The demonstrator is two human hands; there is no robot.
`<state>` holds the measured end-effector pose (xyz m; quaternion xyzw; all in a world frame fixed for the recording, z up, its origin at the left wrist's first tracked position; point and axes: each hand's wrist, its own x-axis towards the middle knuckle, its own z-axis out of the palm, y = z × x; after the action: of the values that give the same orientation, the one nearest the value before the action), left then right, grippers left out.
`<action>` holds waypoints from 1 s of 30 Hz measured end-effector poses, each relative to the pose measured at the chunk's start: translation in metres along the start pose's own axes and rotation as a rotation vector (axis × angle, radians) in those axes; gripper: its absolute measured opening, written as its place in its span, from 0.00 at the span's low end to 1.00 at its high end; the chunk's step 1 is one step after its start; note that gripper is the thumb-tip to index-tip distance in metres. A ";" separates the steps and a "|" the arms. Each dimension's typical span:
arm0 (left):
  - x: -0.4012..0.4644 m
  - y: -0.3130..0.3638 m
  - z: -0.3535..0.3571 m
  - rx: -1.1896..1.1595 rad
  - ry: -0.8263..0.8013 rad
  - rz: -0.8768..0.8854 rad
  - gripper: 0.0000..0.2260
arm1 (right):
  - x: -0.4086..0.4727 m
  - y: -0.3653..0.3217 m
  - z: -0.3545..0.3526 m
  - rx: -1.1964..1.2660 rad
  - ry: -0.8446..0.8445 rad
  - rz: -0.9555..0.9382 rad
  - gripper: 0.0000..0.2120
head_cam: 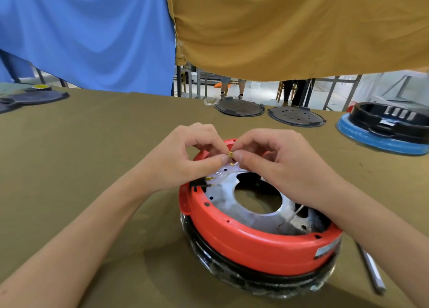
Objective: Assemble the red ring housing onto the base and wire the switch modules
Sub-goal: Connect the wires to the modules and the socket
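Note:
The red ring housing (255,242) sits on a black base (255,282) on the olive table, with a silver metal plate (232,205) inside it. Above the housing's far rim, my left hand (185,159) and my right hand (278,166) both pinch a small brass terminal (230,154) on a thin white wire. A black switch module (198,183) with brass tabs is fixed at the housing's left inner wall. Another white wire (293,215) lies inside at the right.
A grey rod-like tool (371,270) lies on the table to the right of the housing. At the back stand two dark round lids (240,108) (296,116), a black ring on a blue base (385,131), and dark parts at far left (32,97).

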<state>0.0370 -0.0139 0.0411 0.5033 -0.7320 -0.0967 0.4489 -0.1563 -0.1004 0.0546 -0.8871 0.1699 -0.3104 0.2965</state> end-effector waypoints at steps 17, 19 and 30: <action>0.007 -0.016 0.021 -0.151 0.219 -0.567 0.11 | -0.005 -0.015 0.008 -0.285 -0.233 -0.081 0.02; 0.008 -0.017 0.021 -0.159 0.215 -0.573 0.11 | -0.004 -0.016 0.010 -0.305 -0.243 -0.100 0.02; 0.009 -0.018 0.023 -0.175 0.220 -0.567 0.10 | -0.001 -0.018 0.014 -0.366 -0.258 -0.125 0.02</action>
<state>0.0305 -0.0373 0.0217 0.6540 -0.4985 -0.2255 0.5224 -0.1459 -0.0802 0.0573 -0.9672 0.1287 -0.1761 0.1303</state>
